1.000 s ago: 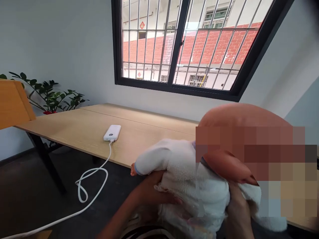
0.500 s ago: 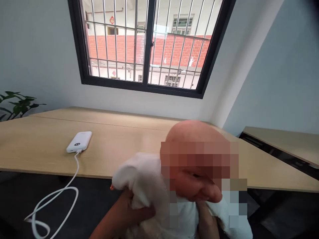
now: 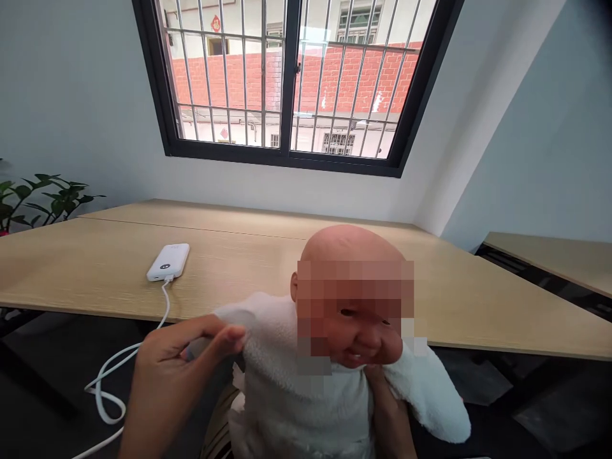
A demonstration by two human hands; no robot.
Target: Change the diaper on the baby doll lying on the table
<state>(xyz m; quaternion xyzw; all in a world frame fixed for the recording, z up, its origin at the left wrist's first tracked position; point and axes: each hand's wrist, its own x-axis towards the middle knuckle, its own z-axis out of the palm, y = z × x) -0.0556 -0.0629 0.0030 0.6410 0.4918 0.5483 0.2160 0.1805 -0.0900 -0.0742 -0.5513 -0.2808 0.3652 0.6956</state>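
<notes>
A baby doll (image 3: 306, 395) in white fleecy clothing is upright in front of me, its bald head tilted to the right and its face partly pixelated. My left hand (image 3: 176, 363) pinches the doll's sleeve (image 3: 229, 313) at the left side, thumb and fingers closed together on the cloth. Below the doll's chin, my right hand (image 3: 382, 386) comes up between its chest and its other arm (image 3: 430, 392), holding the body; the fingers are hidden behind the chin and clothing. The doll's other sleeve hangs down to the right.
Behind the doll stands a light wooden table (image 3: 239, 274). A white power bank (image 3: 169, 261) lies on it, its white cable (image 3: 112, 382) looping below the front edge. A plant (image 3: 52, 197) is at the left, a barred window (image 3: 287, 83) at the back, another table (image 3: 549, 255) at the right.
My left hand has moved from the doll's side up and left to its sleeve. The doll's head has turned and shifted slightly left. The camera view has shifted a little.
</notes>
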